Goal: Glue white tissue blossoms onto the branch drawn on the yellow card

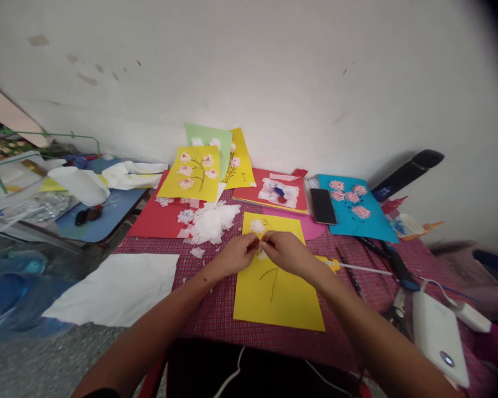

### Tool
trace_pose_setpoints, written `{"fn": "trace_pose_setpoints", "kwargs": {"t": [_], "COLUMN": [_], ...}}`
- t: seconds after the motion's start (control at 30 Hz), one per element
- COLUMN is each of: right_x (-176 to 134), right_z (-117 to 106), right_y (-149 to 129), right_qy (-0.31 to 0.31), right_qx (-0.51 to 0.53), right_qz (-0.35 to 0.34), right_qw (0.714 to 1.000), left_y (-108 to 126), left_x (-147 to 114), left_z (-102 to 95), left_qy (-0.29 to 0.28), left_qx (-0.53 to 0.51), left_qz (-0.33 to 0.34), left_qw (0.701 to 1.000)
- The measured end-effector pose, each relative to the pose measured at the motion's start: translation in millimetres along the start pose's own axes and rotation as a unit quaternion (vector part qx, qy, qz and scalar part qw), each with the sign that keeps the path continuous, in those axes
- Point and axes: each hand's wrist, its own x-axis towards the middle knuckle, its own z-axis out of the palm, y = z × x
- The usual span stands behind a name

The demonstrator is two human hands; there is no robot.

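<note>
A yellow sheet of paper (278,309) lies on the table in front of me, with a thin branch drawn on it. Near its top left sits a white tissue blossom (257,225). Over the upper part of the sheet, my left hand (243,251) and my right hand (284,250) meet with pinched fingertips. A small bit of white tissue paper (262,254) shows at those fingertips; its full shape is hidden. Left of the sheet is a heap of torn white tissue (213,222). Farther left, a flat white tissue sheet (120,287) overhangs the table edge.
Finished flower pictures on yellow card (191,174) and blue card (357,207) stand or lie at the back. A black phone (322,206) rests between them. On the right are a glue gun (330,262), scissors (397,315) and a white power bank (440,337).
</note>
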Motion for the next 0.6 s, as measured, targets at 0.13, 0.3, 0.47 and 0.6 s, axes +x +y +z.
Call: {"fn": "trace_pose_setpoints", "kwargs": {"t": [0.13,0.3,0.47,0.6], "right_x": [-4,-15,-70,-125], "right_z": [-2,-9,-2,33], "right_y": [0,-2,5,9], "right_qy": [0.024,0.079,0.222,0.230], "right_qx": [0.031,0.090,0.237,0.255], "right_qz": [0.005,0.014,0.096,0.134], "right_qw": [0.999,0.993,0.941,0.930], "left_y": [1,1,-4,-4], "left_x": [-1,-1,-8,-14], "left_z": [0.3,-3.4,-16.1,-24.0], "left_qy": [0.000,0.010,0.082,0.088], "left_qx": [-0.002,-0.003,0.003,0.010], "left_qz": [-0.004,-0.002,0.026,0.025], "left_qw": [1.000,1.000,0.996,0.996]}}
